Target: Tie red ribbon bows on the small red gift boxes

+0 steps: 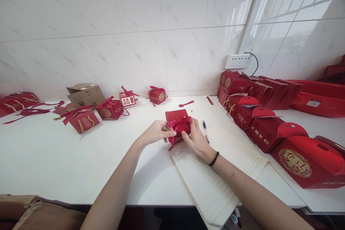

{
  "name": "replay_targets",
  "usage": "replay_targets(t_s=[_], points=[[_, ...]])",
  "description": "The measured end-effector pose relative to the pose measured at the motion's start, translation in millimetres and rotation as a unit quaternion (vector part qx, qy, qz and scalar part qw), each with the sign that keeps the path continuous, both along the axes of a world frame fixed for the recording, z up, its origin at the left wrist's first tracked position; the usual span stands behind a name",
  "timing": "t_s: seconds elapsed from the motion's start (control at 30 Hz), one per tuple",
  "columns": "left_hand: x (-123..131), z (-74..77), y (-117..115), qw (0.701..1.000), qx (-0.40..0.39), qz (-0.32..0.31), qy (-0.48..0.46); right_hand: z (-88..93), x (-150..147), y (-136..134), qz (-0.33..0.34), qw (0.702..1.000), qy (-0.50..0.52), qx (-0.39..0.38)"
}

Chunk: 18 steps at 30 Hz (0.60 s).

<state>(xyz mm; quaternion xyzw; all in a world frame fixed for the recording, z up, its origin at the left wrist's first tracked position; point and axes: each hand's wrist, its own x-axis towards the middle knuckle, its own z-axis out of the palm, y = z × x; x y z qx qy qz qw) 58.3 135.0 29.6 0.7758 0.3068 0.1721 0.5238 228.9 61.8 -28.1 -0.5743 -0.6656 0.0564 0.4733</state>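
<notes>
A small red gift box (175, 116) stands on the white table (54, 158) in front of me, with a red ribbon bow (178, 125) on its near side. My left hand (156, 133) pinches the bow's left loop. My right hand (195, 137), a black band on its wrist, pinches the bow's right side with curled fingers. Both hands are closed on the ribbon. The box sits at the top edge of a lined paper sheet (215, 172).
A black pen (205, 130) lies right of the box. Finished ribboned red boxes (110, 109) and a brown carton (85, 94) stand at back left. Larger red handle boxes (265, 133) line the right side. A loose ribbon piece (185, 104) lies behind. A power strip (237, 61) hangs on the tiled wall.
</notes>
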Motion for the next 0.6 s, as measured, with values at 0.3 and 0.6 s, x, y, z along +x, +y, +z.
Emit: replay_targets(t_s=[0.3, 0.6], points=[[-2.1, -2.0, -3.5, 0.986, -0.044, -0.142, 0.075, -0.6, -4.7, 0.5, -0.027, 0.999, 0.034, -0.022], [5.1, -14.6, 10.3, 0.906, 0.225, 0.249, -0.259, -8.2, -3.7, 4.9, -0.026, 0.999, -0.002, 0.025]])
